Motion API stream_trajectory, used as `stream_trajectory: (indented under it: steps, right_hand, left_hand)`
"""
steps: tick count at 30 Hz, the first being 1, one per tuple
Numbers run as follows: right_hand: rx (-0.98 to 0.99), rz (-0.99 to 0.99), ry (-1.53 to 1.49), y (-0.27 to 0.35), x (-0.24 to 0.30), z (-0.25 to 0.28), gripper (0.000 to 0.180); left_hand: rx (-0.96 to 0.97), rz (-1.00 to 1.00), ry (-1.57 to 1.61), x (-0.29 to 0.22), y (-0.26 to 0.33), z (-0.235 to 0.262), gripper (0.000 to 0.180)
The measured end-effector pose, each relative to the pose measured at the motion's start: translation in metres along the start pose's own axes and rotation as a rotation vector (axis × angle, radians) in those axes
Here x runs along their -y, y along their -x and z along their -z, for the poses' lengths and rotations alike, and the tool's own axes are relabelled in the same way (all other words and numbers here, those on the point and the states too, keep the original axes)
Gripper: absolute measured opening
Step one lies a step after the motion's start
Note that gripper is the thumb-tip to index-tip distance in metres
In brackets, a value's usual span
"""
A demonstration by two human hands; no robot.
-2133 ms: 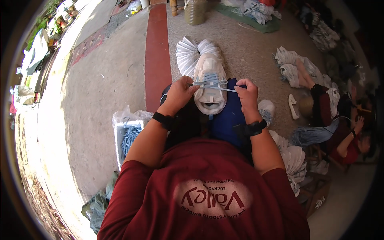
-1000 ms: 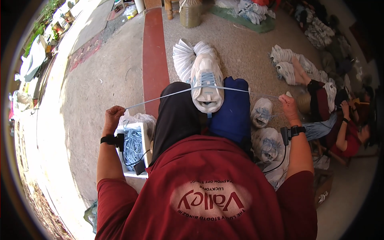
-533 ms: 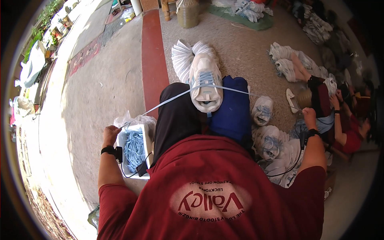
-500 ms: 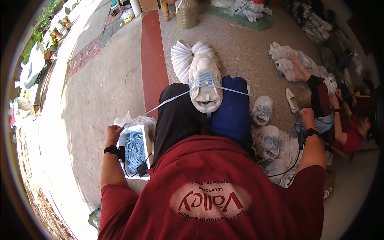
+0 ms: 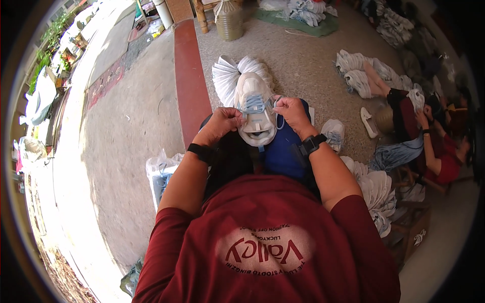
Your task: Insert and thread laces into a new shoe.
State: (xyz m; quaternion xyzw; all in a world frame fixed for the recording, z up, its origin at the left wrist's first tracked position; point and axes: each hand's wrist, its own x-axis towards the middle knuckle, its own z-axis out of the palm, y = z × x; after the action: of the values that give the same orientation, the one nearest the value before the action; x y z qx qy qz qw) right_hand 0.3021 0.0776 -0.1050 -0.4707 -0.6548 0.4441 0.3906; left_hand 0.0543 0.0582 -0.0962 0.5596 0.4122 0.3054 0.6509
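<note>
White shoe (image 5: 256, 107) propped on the person's knees, left hand (image 5: 222, 123) and right hand (image 5: 290, 112) each closed in a pinching grip on its blue lace (image 5: 254, 103); uneven pull could have slipped the lace or tipped the shoe to the floor.

I see both forearms reaching forward, elbows bent. My left hand (image 5: 222, 122) and right hand (image 5: 291, 112) sit close together, fingers curled and pinched, a dark band on each wrist.
</note>
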Motion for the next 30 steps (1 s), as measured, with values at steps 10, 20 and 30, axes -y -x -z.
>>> stream_trajectory:
  steps: [10, 20, 30]
  right_hand:
    - [-0.326, 0.179, 0.340, -0.008, -0.014, -0.026, 0.012]
    - [-0.403, 0.139, 0.597, 0.001, -0.003, -0.041, 0.009]
    - [-0.366, 0.245, 0.648, 0.016, -0.001, -0.039, 0.012]
  left_hand:
    - [-0.243, -0.087, 0.117, 0.013, -0.009, -0.005, 0.008]
    - [-0.322, -0.072, 0.106, 0.004, -0.007, -0.018, 0.010]
    - [-0.393, -0.065, 0.170, 0.012, -0.013, -0.018, 0.009]
